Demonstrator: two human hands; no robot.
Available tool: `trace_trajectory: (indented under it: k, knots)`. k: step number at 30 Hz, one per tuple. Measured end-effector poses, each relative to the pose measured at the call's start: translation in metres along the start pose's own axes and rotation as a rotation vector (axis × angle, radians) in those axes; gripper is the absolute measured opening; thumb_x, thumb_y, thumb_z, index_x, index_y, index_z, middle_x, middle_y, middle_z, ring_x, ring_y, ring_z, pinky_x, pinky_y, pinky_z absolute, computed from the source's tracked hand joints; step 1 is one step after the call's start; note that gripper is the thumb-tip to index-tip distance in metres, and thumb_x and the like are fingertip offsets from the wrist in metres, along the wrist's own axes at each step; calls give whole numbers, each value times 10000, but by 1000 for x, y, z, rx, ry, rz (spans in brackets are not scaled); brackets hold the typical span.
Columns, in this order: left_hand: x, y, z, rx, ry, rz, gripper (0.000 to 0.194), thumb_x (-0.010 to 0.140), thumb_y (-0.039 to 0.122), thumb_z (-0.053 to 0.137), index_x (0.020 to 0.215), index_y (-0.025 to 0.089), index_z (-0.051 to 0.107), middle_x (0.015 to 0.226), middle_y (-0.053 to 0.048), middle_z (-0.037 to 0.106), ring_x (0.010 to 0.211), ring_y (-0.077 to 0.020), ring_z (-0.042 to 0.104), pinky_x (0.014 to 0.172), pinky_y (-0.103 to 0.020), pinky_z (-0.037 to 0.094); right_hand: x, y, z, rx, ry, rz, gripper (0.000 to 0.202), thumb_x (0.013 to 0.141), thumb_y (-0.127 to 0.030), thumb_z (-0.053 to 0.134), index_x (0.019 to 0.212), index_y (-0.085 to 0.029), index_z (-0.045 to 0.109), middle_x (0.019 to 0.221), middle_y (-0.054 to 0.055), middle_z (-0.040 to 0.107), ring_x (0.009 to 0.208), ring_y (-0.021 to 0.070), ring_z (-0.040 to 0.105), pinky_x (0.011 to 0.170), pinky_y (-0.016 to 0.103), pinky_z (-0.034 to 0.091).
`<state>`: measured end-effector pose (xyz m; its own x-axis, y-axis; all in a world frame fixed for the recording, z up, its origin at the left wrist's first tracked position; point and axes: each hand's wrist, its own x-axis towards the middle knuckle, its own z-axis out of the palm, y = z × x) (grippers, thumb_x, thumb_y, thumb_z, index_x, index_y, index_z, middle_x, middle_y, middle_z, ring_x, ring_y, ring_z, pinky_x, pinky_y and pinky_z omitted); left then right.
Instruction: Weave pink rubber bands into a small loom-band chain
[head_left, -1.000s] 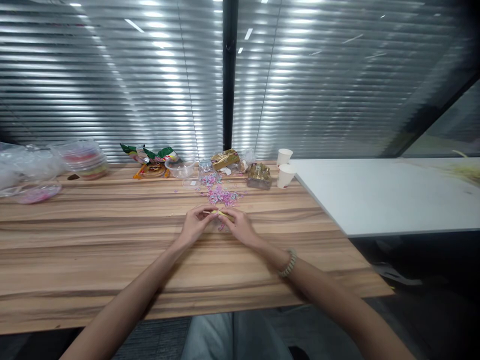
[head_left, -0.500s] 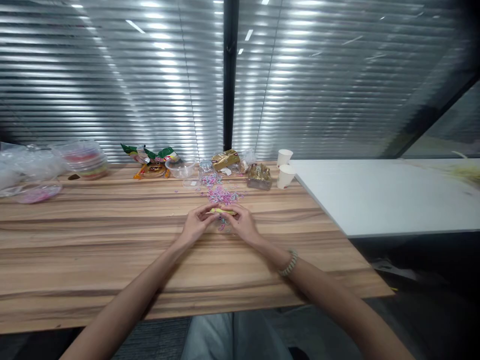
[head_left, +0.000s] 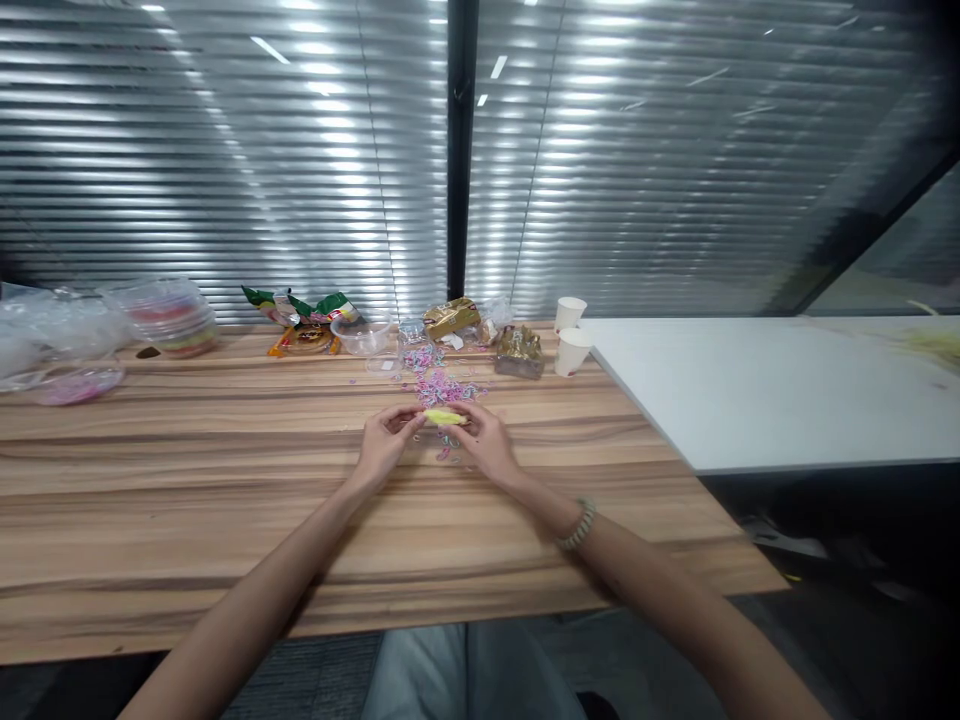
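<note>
A small, oblong yellow piece (head_left: 444,416) is pinched between both hands above the wooden table; its kind is too small to tell. My left hand (head_left: 385,438) grips its left end with thumb and fingertips. At the other end, the thumb and fingers of my right hand (head_left: 484,440) close on it. A few small pink and teal loops (head_left: 448,441) lie on the table just below the piece. Beyond the hands spreads a pile of tiny pink, purple and pale blue loops (head_left: 442,388).
Along the back stand a clear plastic bowl (head_left: 363,338), green snack bags (head_left: 330,306), gold packets (head_left: 519,350) and two paper cups (head_left: 572,352). Stacked clear tubs (head_left: 171,318) sit at the left. A white table (head_left: 780,390) adjoins on the right.
My left hand has shifted slightly left and its grip has moved toward the yellow piece's end. More of the piece now shows between the hands. The right hand has hardly moved.
</note>
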<state>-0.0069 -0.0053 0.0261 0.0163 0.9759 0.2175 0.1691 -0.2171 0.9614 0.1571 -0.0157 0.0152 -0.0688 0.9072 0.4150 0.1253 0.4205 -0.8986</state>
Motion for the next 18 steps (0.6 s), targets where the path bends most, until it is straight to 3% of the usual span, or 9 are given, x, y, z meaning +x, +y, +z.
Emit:
trace_trajectory:
  k: [6, 10, 14, 18]
  knots:
    - [1, -1, -1, -12, -26, 6, 374, 595, 400, 703, 848, 127, 664, 907, -103, 683, 841, -237, 629, 784, -347, 490, 2, 4, -2, -68, 58, -35, 155, 758, -268, 565, 829, -149, 635, 850, 67, 629, 792, 165, 584, 702, 261, 480]
    - [1, -3, 0, -12, -51, 21, 359, 595, 391, 706, 844, 136, 671, 903, -96, 684, 843, -236, 628, 797, -353, 485, 2, 7, -2, -17, 66, -29, 156, 750, -272, 567, 823, -152, 635, 834, 61, 623, 739, 159, 587, 662, 260, 490]
    - [-1, 0, 2, -99, -105, -18, 472, 577, 370, 727, 972, 129, 634, 944, -102, 675, 860, -236, 626, 800, -354, 487, 3, 9, 0, 29, 67, -19, 165, 735, -279, 581, 813, -143, 632, 825, 65, 626, 746, 164, 591, 666, 261, 492]
    - [-2, 1, 3, -132, -78, -46, 493, 633, 400, 685, 1031, 121, 604, 931, -108, 677, 840, -229, 634, 787, -352, 494, 5, 11, 0, 64, 72, 9, 186, 718, -302, 598, 810, -144, 628, 825, 66, 630, 753, 166, 592, 683, 265, 492]
